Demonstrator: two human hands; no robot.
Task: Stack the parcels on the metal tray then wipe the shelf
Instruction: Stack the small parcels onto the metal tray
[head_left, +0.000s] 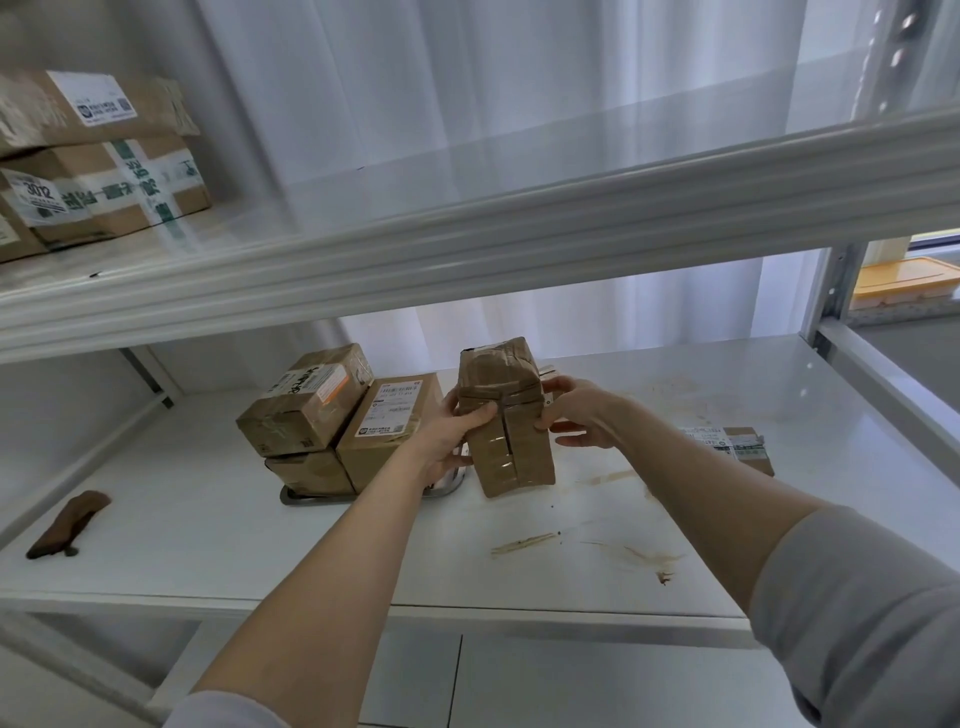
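A tall brown taped parcel (506, 421) is held upright above the white shelf (208, 519). My left hand (452, 436) grips its left side and my right hand (576, 410) grips its right side. Just left of it stands the metal tray (311, 496), carrying three parcels: a labelled one (306, 400) on top of a smaller one (311, 470), and a flat-labelled box (387, 426) beside them. Another parcel (737, 441) lies on the shelf at the right, partly behind my right forearm. Brown smears (524, 543) mark the shelf surface near the front.
A brown cloth (67, 522) lies at the shelf's left front. The upper shelf (467, 234) overhangs closely, with two stacked boxes (98, 161) at its left. A yellow container (906, 283) sits beyond the right post. White curtain hangs behind.
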